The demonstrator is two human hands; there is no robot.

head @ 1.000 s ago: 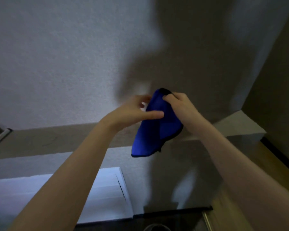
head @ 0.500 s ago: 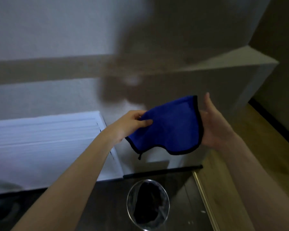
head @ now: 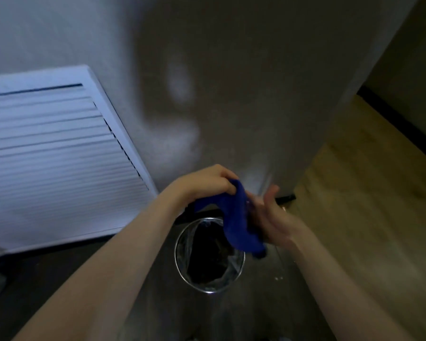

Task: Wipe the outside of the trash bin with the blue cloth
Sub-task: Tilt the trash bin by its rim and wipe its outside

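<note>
A round trash bin (head: 182, 271) with a shiny metal rim and a clear liner over dark contents stands on the dark floor, seen from above. The blue cloth (head: 236, 225) hangs bunched above the bin's upper right rim and hides part of it. My left hand (head: 207, 183) pinches the cloth's top edge from above. My right hand (head: 271, 217) is at the cloth's right side, palm against it and fingers spread upward.
A white louvered vent panel (head: 54, 153) leans on the wall at left. The grey wall (head: 231, 94) rises right behind the bin. Wooden flooring (head: 354, 205) lies to the right, past a metal threshold strip.
The view has tilted down, bringing the bin fully into sight. Both hands have dropped toward it, and the cloth has gone from spread flat to bunched between them.
</note>
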